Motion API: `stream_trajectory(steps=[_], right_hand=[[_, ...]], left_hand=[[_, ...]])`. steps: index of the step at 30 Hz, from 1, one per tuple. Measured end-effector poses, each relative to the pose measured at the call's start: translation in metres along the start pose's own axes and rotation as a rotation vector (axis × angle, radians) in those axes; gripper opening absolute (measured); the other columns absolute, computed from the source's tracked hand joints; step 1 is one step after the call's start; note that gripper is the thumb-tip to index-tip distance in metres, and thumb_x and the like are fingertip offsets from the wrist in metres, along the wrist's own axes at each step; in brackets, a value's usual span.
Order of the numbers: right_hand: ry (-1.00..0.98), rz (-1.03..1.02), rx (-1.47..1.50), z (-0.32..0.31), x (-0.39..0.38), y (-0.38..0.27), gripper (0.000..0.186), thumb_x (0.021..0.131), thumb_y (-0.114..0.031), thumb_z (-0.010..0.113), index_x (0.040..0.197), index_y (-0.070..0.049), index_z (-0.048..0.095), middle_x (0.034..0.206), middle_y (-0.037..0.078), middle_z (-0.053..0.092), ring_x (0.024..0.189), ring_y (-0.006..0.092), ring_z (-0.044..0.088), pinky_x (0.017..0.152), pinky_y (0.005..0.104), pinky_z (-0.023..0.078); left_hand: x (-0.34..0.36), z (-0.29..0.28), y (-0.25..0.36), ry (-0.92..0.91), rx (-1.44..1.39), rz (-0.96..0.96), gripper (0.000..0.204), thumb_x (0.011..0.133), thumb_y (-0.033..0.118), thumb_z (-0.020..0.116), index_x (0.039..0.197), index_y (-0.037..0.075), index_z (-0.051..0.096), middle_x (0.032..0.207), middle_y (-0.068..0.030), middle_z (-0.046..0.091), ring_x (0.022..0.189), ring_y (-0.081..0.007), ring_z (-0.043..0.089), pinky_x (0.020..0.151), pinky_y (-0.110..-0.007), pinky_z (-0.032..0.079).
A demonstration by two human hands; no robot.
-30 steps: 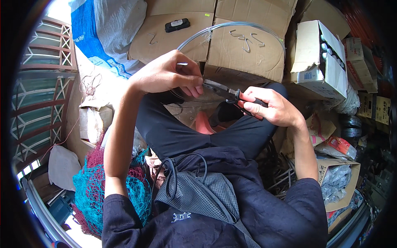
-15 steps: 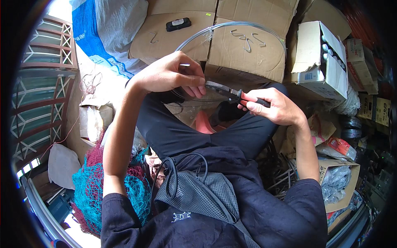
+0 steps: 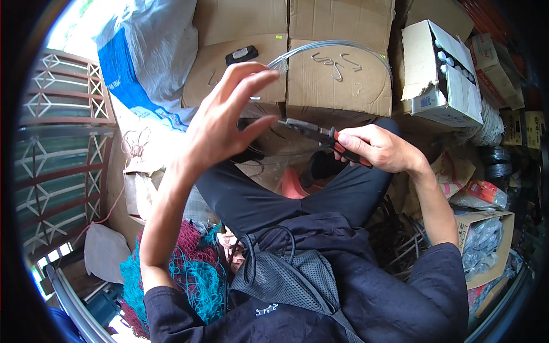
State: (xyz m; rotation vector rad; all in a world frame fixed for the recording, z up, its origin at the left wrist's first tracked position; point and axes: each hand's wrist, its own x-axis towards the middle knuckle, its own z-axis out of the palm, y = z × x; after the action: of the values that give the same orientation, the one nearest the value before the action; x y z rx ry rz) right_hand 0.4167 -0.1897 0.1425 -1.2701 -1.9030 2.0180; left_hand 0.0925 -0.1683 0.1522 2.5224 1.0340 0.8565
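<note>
My right hand (image 3: 380, 148) grips one pair of pliers (image 3: 321, 135), its nose just beside the thumb of my left hand (image 3: 214, 128), whose fingers are spread, gripping nothing I can see. Beyond my fingertips lie one wire coil (image 3: 326, 43) and three wire hooks (image 3: 338, 73) (three clearly, anyway). My right fingers partly hide the handles. Half a second ago, my left fingers were bunched together.

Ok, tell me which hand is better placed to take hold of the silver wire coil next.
Probably the left hand: it is spread open and appears close to the silver wire coil, while the right hand is occupied holding black-and-red metal pliers.
</note>
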Motion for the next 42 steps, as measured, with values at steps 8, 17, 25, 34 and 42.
stream_trajectory(steps=[8, 17, 25, 34, 42], right_hand=[[-0.086, -0.041, 0.074, 0.005, -0.005, 0.010, 0.042, 0.113, -0.041, 0.045, 0.115, -0.003, 0.064, 0.097, 0.005, 0.066, 0.089, 0.0143, 0.064, 0.081, 0.0313, 0.053], [-0.127, -0.015, 0.161, 0.021, -0.002, 0.022, 0.042, 0.113, -0.041, 0.043, 0.115, -0.004, 0.062, 0.097, 0.006, 0.067, 0.088, 0.0137, 0.065, 0.072, 0.0278, 0.051], [-0.086, -0.040, 0.176, 0.027, 0.000, 0.023, 0.045, 0.113, -0.043, 0.041, 0.110, -0.004, 0.062, 0.089, 0.003, 0.063, 0.082, 0.0121, 0.061, 0.069, 0.0269, 0.050], [-0.057, -0.061, 0.206, 0.030, -0.006, 0.008, 0.047, 0.113, -0.042, 0.041, 0.109, -0.001, 0.064, 0.089, 0.004, 0.065, 0.080, 0.0129, 0.060, 0.073, 0.0291, 0.051], [0.037, -0.045, 0.164, 0.028, -0.011, 0.004, 0.047, 0.114, -0.042, 0.041, 0.105, -0.001, 0.064, 0.085, 0.004, 0.064, 0.077, 0.0128, 0.059, 0.072, 0.0290, 0.050]], left_hand=[[-0.033, 0.018, -0.011, 0.031, 0.317, 0.294, 0.046, 0.076, 0.017, 0.080, 0.122, 0.017, 0.075, 0.147, -0.0037, 0.061, 0.142, -0.0349, 0.051, 0.113, -0.053, 0.045], [-0.016, 0.017, -0.026, -0.043, 0.277, 0.471, 0.035, 0.079, 0.019, 0.080, 0.112, 0.010, 0.072, 0.113, -0.0060, 0.072, 0.120, -0.0283, 0.064, 0.102, -0.049, 0.050], [-0.011, 0.021, -0.037, -0.230, 0.285, 0.387, 0.019, 0.081, 0.019, 0.078, 0.096, 0.016, 0.066, 0.091, -0.0010, 0.063, 0.092, -0.0179, 0.067, 0.080, -0.037, 0.050], [-0.018, 0.033, -0.021, 0.030, 0.285, 0.268, 0.022, 0.066, 0.018, 0.078, 0.080, 0.017, 0.061, 0.074, -0.0001, 0.054, 0.067, -0.0185, 0.058, 0.066, -0.035, 0.041], [-0.027, 0.052, -0.002, 0.195, 0.203, 0.022, 0.020, 0.070, 0.009, 0.080, 0.076, 0.015, 0.062, 0.064, 0.0002, 0.051, 0.056, -0.0194, 0.051, 0.064, -0.036, 0.035]])
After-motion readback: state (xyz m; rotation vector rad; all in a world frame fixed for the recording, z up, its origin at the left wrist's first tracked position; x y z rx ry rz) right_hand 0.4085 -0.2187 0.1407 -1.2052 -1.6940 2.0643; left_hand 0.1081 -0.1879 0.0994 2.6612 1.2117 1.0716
